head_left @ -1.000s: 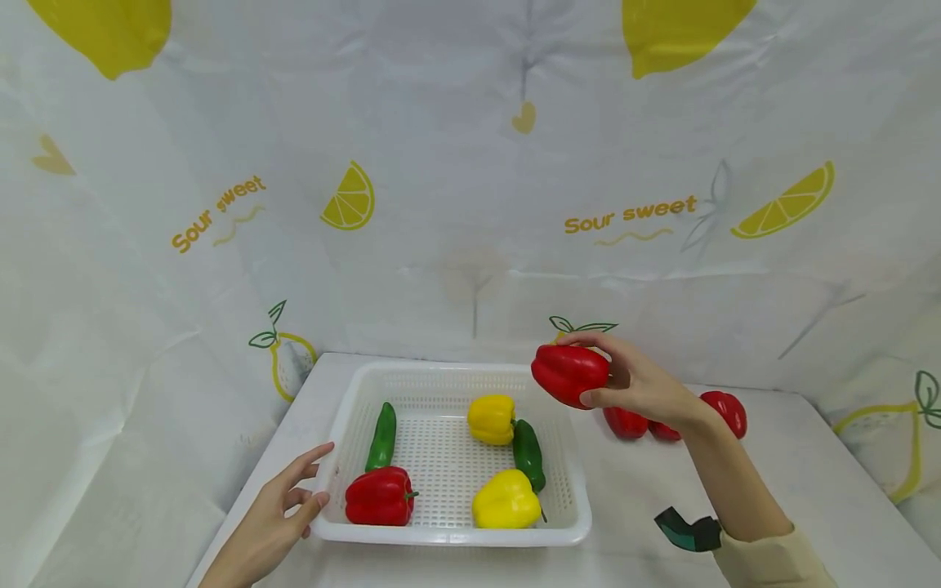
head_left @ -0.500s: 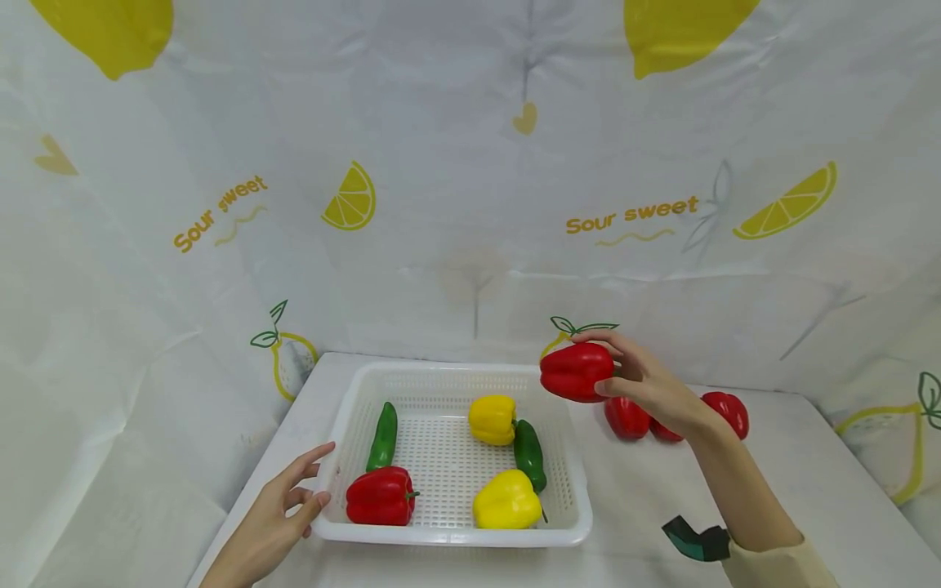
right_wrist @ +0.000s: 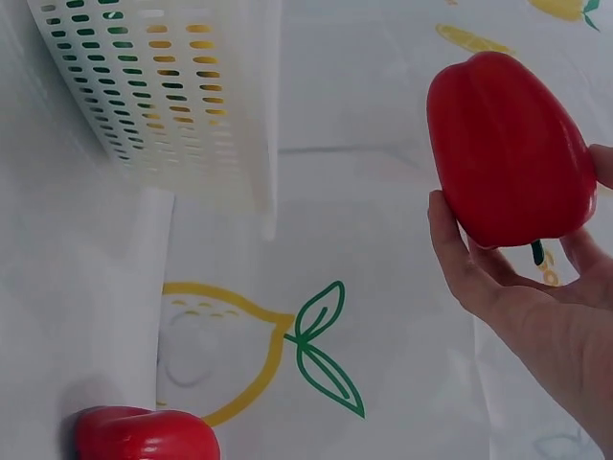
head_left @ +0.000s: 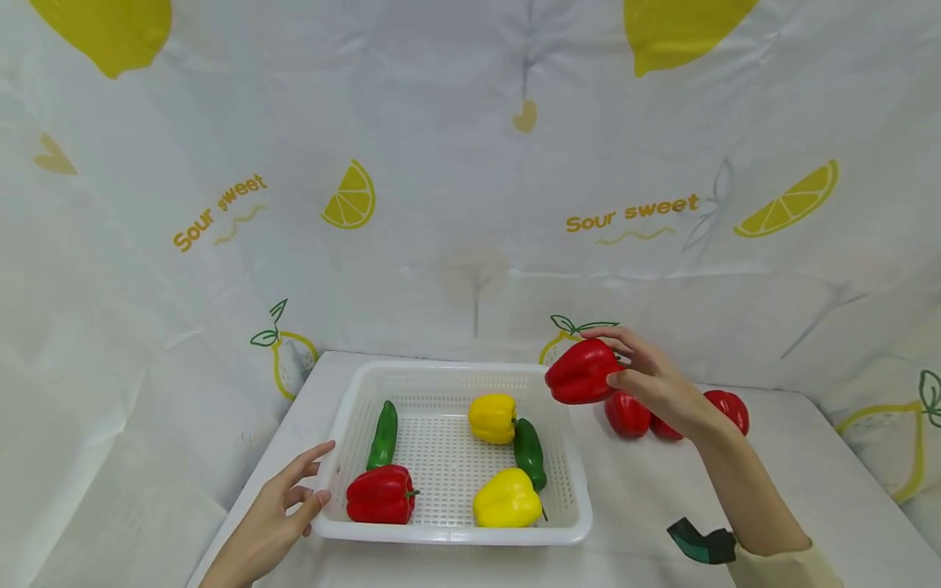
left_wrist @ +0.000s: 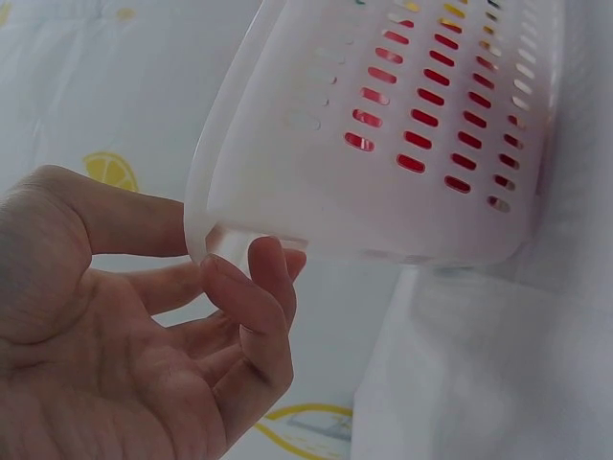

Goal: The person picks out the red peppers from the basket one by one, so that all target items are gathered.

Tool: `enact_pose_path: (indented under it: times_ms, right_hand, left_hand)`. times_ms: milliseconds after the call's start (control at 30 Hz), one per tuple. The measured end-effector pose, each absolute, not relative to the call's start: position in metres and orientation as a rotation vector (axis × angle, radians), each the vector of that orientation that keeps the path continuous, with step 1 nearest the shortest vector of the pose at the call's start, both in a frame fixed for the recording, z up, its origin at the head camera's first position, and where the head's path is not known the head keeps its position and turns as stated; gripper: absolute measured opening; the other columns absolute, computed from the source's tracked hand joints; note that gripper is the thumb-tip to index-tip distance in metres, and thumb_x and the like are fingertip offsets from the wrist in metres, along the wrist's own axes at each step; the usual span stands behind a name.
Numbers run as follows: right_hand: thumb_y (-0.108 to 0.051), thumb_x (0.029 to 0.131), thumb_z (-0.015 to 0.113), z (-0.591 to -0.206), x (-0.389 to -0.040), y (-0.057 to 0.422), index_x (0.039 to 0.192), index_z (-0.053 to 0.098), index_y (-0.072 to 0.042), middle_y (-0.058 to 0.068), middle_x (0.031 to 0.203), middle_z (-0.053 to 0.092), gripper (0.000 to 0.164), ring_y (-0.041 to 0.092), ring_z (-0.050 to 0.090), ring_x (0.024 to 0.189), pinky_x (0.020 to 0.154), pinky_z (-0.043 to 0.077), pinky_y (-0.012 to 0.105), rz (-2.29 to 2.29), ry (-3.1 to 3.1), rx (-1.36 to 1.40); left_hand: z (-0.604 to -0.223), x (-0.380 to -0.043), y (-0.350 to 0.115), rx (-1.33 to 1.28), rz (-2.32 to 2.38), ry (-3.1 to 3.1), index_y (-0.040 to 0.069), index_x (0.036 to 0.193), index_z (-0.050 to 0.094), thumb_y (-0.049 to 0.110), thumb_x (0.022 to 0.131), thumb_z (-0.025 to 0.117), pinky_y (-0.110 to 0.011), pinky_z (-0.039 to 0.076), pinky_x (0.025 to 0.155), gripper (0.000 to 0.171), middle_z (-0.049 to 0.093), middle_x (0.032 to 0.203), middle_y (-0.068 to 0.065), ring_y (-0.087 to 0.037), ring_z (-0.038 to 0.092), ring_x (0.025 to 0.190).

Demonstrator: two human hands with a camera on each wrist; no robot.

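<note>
A red bell pepper (head_left: 581, 373) is held up by my right hand (head_left: 657, 388), above the right back corner of a white slotted basket (head_left: 450, 535). In the right wrist view, fingers and thumb grip that red bell pepper (right_wrist: 508, 153) round its stem end. My left hand (head_left: 272, 514) holds the basket's left rim near the front corner; in the left wrist view its fingers curl at the basket edge (left_wrist: 198, 192). Inside lie a red bell pepper (head_left: 380, 495), a yellow bell pepper (head_left: 492, 418), another yellow bell pepper (head_left: 507, 498), and two green peppers (head_left: 383, 437).
Right of the basket, several red bell peppers (head_left: 627, 415) lie on the white-covered table (head_left: 647, 482), partly behind my right hand and forearm. A white sheet (head_left: 470, 204) printed with lemons hangs behind the table. A dark green strap piece (head_left: 702, 542) shows beside my right wrist.
My right hand has shifted a little to the right with the red bell pepper, which has tilted slightly. The left hand and the basket have stayed in place.
</note>
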State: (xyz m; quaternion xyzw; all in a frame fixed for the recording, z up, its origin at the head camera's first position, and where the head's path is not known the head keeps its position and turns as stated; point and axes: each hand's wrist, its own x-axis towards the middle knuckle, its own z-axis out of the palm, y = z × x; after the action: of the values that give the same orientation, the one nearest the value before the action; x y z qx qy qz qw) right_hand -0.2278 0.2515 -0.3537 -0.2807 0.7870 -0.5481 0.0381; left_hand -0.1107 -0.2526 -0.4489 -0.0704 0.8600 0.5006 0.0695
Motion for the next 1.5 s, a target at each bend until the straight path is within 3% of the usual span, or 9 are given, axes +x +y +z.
enact_pose_path:
  times_ms: [67,300,700,1167,1500]
  right_hand:
    - [-0.003,0.094,0.064,-0.354,-0.227,0.252,0.152,0.050,-0.021,-0.008,0.140,0.065,0.063,0.015,0.071,0.116,0.087,0.067,0.035,-1.687,2.407,-0.861]
    - [-0.002,0.099,0.059,-0.357,-0.228,0.254,0.153,0.050,-0.015,-0.009,0.139,0.067,0.056,0.014,0.070,0.116,0.088,0.067,0.034,-1.751,2.335,-0.893]
    - [0.000,0.108,0.050,-0.362,-0.229,0.255,0.156,0.052,-0.015,-0.009,0.144,0.062,0.050,0.010,0.066,0.122,0.091,0.066,0.030,-1.856,2.215,-0.888]
    - [0.000,0.107,0.049,-0.366,-0.228,0.256,0.157,0.047,-0.013,-0.009,0.146,0.060,0.052,0.011,0.064,0.127,0.093,0.067,0.034,-1.855,2.146,-0.887]
    - [-0.010,0.083,0.087,-0.366,-0.220,0.254,0.155,0.043,-0.018,-0.010,0.142,0.055,0.085,0.009,0.055,0.129,0.084,0.068,0.034,-1.630,2.564,-0.779]
  left_hand:
    - [-0.449,-0.111,-0.253,-0.212,1.507,2.587,0.022,0.166,0.041,0.022,0.099,0.079,-0.027,0.063,0.070,0.077,0.056,0.151,-0.024,-0.019,0.067,0.090]
    - [-0.449,-0.110,-0.253,-0.206,1.507,2.591,0.022,0.166,0.041,0.023,0.099,0.079,-0.027,0.063,0.070,0.077,0.056,0.151,-0.025,-0.018,0.068,0.090]
    - [-0.449,-0.110,-0.253,-0.193,1.515,2.590,0.021,0.165,0.042,0.021,0.099,0.079,-0.027,0.062,0.069,0.075,0.055,0.151,-0.026,-0.017,0.068,0.089]
    - [-0.451,-0.110,-0.255,-0.181,1.522,2.576,0.021,0.166,0.040,0.024,0.100,0.078,-0.026,0.063,0.071,0.076,0.054,0.153,-0.026,-0.017,0.067,0.090]
    - [-0.451,-0.110,-0.256,-0.168,1.521,2.577,0.020,0.166,0.040,0.023,0.100,0.078,-0.027,0.063,0.071,0.076,0.054,0.152,-0.026,-0.017,0.068,0.090]
